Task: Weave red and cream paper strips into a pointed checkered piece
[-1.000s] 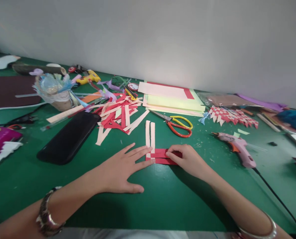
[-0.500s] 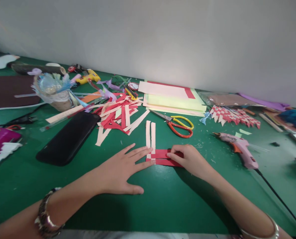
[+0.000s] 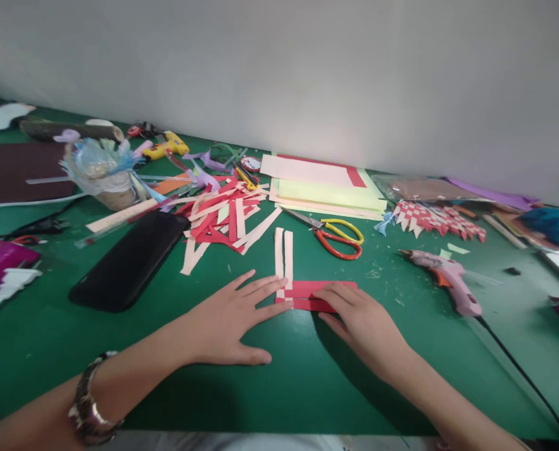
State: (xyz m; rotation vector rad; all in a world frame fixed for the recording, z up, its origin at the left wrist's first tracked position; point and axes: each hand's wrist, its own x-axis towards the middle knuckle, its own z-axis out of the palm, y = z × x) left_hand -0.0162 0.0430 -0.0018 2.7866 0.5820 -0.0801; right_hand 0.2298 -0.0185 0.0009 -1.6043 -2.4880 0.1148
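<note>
Two pale pink paper strips (image 3: 283,254) stand away from me and cross two red paper strips (image 3: 307,287) that run to the right; where they meet is a small woven check. My left hand (image 3: 230,319) lies flat with fingers spread, its fingertips pressing on the crossing. Over the right part of the red strips rests my right hand (image 3: 357,313), fingers stretched out and touching the lower strip, with the thumb apart below. Its fingers hide part of the red paper. Beyond the strips lie scissors (image 3: 338,238) with one yellow and one orange handle loop.
A heap of red and pink strips (image 3: 223,216) lies behind my left hand, beside a black phone-like object (image 3: 131,263). Paper sheets (image 3: 330,191) are stacked at the back. To the right are a pink glue gun (image 3: 448,275) with its cord and a red-and-white woven piece (image 3: 439,219).
My right hand has gone from a pinch on the red strips to lying with fingers stretched out over them. The upper red strip's right end now shows. My left hand stays put.
</note>
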